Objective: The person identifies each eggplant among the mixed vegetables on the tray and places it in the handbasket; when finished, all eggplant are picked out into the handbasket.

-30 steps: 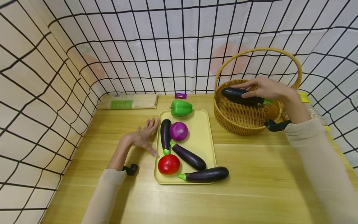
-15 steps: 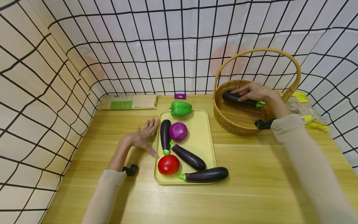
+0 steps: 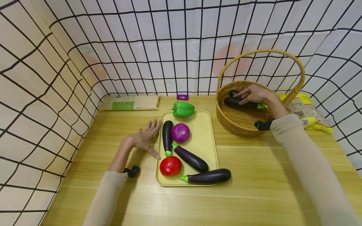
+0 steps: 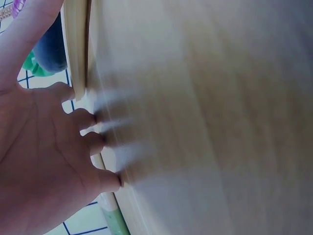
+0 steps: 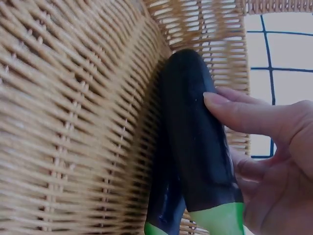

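Observation:
Inside the wicker basket (image 3: 237, 126) at the right, my right hand (image 3: 256, 94) holds a dark eggplant (image 5: 195, 132) between thumb and fingers, its green stem end pointing right in the head view. A second eggplant (image 5: 165, 203) lies beside it, mostly hidden behind the held one. My left hand (image 3: 145, 138) rests with spread fingers at the left edge of the yellow tray (image 3: 202, 135); its fingertips meet the tabletop in the left wrist view. On the tray are three eggplants (image 3: 192, 158), a red tomato (image 3: 170, 166), a purple onion (image 3: 180, 132) and a green bell pepper (image 3: 183, 109).
The basket's tall handle (image 3: 261, 50) arches above the right hand. A yellow-ended bag (image 3: 306, 111) lies right of the basket. At the back are a long pale packet (image 3: 130, 103) and a small purple packet (image 3: 182, 97). Black-gridded wall covering (image 3: 192, 47) encloses the table's back and sides.
My right hand has lowered the eggplant from above the basket down inside it, the arm shifting left. Another eggplant's end now shows behind it. My left hand and the tray's contents have stayed put.

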Demonstrator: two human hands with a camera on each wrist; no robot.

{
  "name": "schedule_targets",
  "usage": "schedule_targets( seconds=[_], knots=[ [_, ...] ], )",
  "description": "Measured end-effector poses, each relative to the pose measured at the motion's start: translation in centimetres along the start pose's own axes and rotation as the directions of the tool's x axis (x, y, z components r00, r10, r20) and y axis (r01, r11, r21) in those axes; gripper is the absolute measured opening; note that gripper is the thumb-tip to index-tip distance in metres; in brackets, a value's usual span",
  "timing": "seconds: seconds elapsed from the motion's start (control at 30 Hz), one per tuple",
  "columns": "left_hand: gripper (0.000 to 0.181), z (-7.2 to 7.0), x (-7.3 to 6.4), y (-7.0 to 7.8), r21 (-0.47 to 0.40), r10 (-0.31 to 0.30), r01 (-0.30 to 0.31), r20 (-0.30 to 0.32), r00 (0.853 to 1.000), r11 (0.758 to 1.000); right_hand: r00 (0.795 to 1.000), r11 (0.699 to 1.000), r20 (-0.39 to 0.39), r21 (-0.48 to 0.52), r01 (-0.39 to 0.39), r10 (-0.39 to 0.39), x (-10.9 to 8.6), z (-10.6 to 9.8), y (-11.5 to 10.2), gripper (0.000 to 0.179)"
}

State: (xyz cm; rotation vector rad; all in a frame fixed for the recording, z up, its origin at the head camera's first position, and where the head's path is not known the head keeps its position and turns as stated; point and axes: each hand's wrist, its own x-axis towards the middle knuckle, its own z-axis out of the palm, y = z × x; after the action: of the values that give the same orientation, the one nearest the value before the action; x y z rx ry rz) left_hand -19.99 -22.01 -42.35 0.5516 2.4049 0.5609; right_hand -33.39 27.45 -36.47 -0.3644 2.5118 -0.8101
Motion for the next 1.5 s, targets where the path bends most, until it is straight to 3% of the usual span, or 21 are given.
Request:
schedule_targets(
  seconds=[0.37, 0.57, 0.83, 1.03, 1.2, 1.33, 1.5],
  knots=[
    [0.154, -0.1, 0.0, 0.1, -0.019, -0.007, 0.007, 0.005, 1.0, 1.0, 0.996, 0.998, -0.079, 0.038, -0.04, 0.043, 0.5, 0.1, 0.7, 0.044],
    [0.154, -0.1, -0.1, 0.1, -0.018, -0.005, 0.005, 0.006, 1.0, 1.0, 0.989, 0.991, -0.115, 0.106, -0.08, 0.092, 0.9, 0.2, 1.0, 0.045],
    [0.153, 0.0, 0.0, -0.1, -0.013, -0.005, 0.005, 0.005, 1.0, 1.0, 0.992, 0.989, -0.083, 0.125, -0.081, 0.092, 0.7, -0.1, 0.7, 0.051],
    [0.154, 0.0, 0.1, -0.1, -0.017, -0.006, 0.006, 0.009, 1.0, 1.0, 0.995, 1.0, -0.094, -0.007, 0.016, -0.016, -1.1, -0.7, -1.0, 0.051],
    [0.154, -0.1, 0.0, -0.2, -0.003, 0.001, -0.001, 0.001, 1.0, 1.0, 0.987, 0.986, -0.071, -0.101, 0.135, -0.142, -3.9, -0.2, -3.5, 0.051],
    [0.154, -0.1, 0.0, -0.2, -0.005, 0.003, -0.002, 0.003, 1.0, 1.0, 0.966, 0.964, -0.06, -0.103, 0.246, -0.253, -6.1, 1.5, -5.2, 0.049],
    [0.153, -0.1, 0.0, -0.1, -0.011, -0.001, 0.001, 0.009, 1.0, 1.0, 0.93, 0.932, -0.055, -0.018, 0.363, -0.363, -7.8, 5.1, -6.7, 0.054]
  ],
)
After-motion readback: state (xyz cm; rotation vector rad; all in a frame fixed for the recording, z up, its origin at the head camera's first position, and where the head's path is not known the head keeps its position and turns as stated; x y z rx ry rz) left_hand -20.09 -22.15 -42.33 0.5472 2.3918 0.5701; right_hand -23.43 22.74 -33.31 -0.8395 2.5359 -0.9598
